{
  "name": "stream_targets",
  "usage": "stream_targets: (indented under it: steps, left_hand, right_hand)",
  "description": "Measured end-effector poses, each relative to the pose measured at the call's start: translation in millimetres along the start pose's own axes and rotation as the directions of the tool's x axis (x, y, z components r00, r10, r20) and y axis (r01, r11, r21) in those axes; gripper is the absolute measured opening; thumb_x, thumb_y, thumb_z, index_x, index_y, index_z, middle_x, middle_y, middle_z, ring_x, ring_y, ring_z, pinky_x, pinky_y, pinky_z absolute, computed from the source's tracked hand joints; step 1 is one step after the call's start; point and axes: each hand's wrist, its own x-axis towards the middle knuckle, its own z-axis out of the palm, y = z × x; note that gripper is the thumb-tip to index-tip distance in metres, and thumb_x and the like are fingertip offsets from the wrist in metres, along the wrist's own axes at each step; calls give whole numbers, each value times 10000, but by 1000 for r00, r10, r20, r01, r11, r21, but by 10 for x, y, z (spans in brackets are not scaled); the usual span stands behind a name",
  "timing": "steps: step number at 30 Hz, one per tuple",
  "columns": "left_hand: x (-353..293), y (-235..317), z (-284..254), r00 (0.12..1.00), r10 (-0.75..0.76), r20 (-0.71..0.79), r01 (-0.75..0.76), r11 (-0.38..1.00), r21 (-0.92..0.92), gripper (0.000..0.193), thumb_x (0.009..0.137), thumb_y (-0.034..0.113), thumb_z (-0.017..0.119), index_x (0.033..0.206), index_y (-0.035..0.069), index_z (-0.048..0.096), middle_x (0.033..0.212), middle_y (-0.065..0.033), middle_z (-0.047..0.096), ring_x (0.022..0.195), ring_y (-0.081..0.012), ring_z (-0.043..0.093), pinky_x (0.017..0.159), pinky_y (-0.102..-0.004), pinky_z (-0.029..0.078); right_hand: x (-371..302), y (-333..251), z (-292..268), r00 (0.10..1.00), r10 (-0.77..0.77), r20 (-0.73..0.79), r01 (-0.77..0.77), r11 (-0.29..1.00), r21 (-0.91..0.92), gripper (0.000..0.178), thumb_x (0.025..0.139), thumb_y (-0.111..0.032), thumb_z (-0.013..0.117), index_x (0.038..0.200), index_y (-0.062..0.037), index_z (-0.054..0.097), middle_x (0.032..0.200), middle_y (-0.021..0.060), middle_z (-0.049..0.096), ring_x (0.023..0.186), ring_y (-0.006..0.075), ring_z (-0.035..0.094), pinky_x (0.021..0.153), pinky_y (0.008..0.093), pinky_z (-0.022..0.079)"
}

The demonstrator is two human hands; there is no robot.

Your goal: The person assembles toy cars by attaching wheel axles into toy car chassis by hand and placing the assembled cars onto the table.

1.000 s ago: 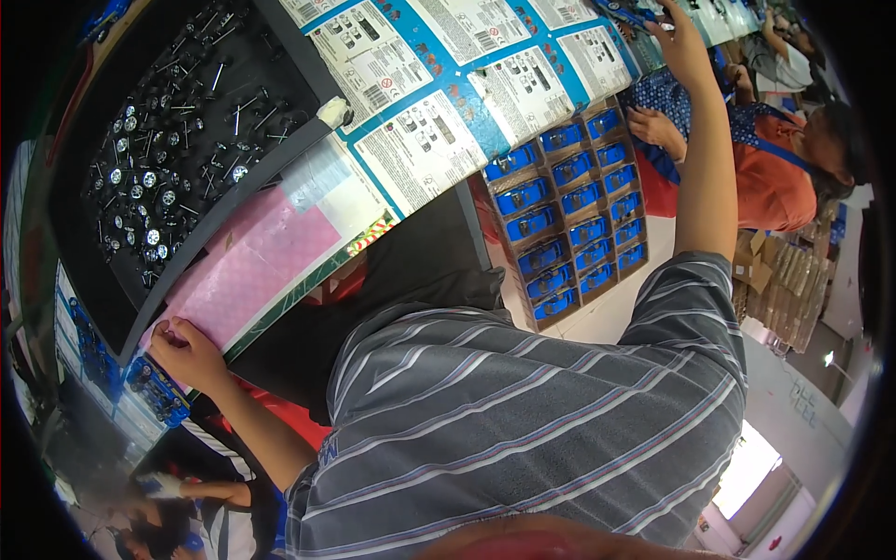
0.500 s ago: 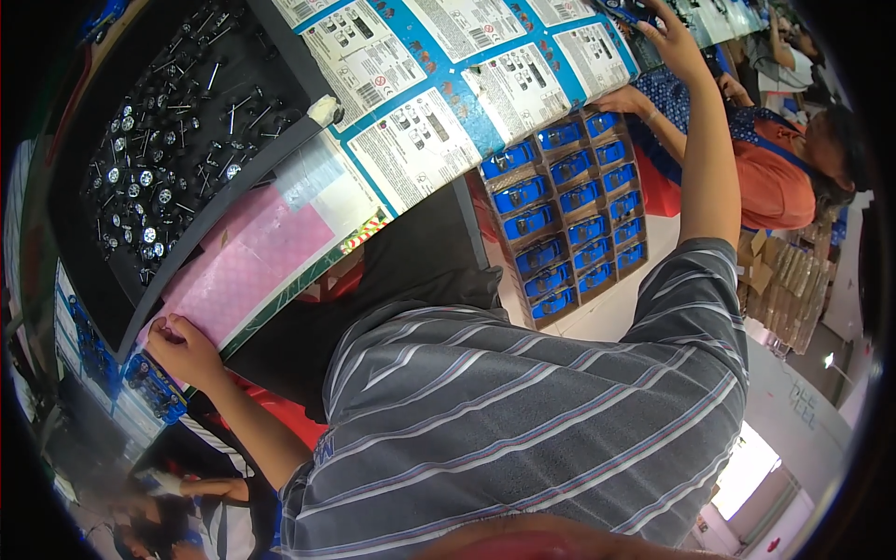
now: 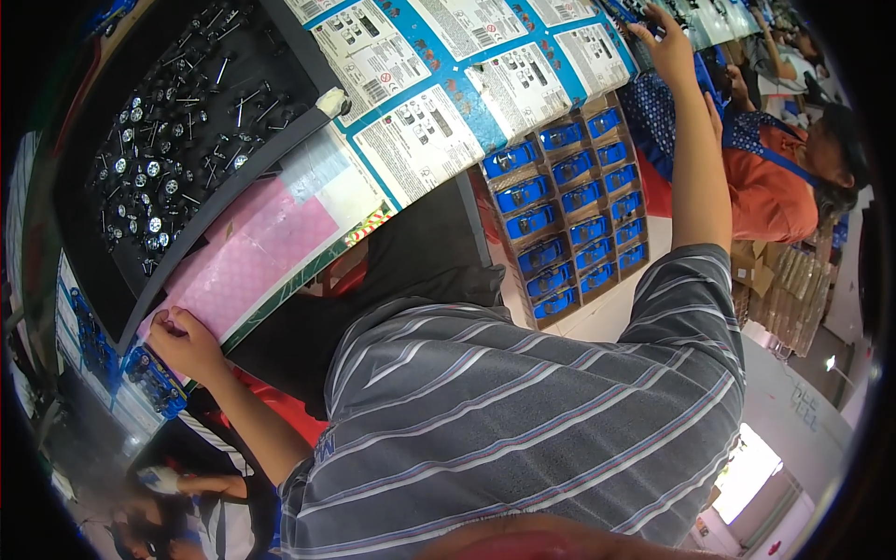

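Observation:
My left hand (image 3: 187, 343) rests at the near left end of the pink padded sheet (image 3: 252, 252). Its fingers are curled in; whatever lies within them, if anything, is hidden. Close beside it lies a group of blue toy car bodies with dark parts (image 3: 151, 381). My right hand (image 3: 668, 47) is stretched to the far right, its thumb and fingers apart and nothing visible between them. It hovers by the far right end of the bench, near dark and blue pieces (image 3: 627, 11) too small to make out.
A black bin (image 3: 303, 51) holds many small wheels on axles (image 3: 154, 168). Printed card sheets (image 3: 420, 140) cover the bench to its right. Below the bench edge stands a divided brown tray (image 3: 560, 229) of blue toy cars. A co-worker in orange (image 3: 770, 191) is at the right.
My right hand has shifted slightly, fingers still apart. My left hand stays at the sheet's end. The co-worker's hand has left the tray's edge and drawn back to the right.

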Motion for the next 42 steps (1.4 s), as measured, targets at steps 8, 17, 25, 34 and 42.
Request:
stream_targets:
  steps: [8,17,25,34,42]
  left_hand:
    - [1,-3,26,1000,14,-8,-14,1000,-11,268,933,234,654,1013,-21,657,879,-100,585,687,-215,522,637,-352,436]
    - [-13,-14,-27,1000,12,1,-12,1000,6,267,942,227,663,1041,-20,655,888,-90,595,685,-201,518,634,-335,437]
    - [3,-30,19,1000,16,-4,-16,1000,-5,263,942,227,666,1043,-15,656,895,-89,614,684,-199,527,628,-334,442]
    - [-128,47,-62,977,78,-197,-137,942,-308,173,936,104,676,1055,-21,672,893,-76,629,736,-160,557,660,-276,448]
    - [-744,1270,-301,749,162,643,604,234,-762,348,958,120,667,1269,-4,573,1039,-44,638,939,-114,590,847,-257,477]
  right_hand:
    - [-18,63,45,956,-229,-183,237,238,942,588,793,-162,849,1307,-23,600,1181,192,676,1122,345,654,934,402,535]
    - [31,102,-44,983,-170,-74,153,969,-195,395,839,-362,830,1091,-69,748,1256,94,678,1149,265,656,916,383,540]
    - [15,137,-13,989,-116,-90,110,991,-70,544,813,-401,847,1211,-63,696,1235,163,695,1164,306,657,949,403,526]
    - [-339,-546,-106,995,-34,-93,23,993,-119,665,773,-420,864,1294,-59,661,1199,195,708,1122,317,676,933,391,527]
    - [-1769,-2901,-33,997,-78,28,50,832,553,650,722,-219,923,1274,-15,647,1208,119,697,1049,177,667,829,326,546]
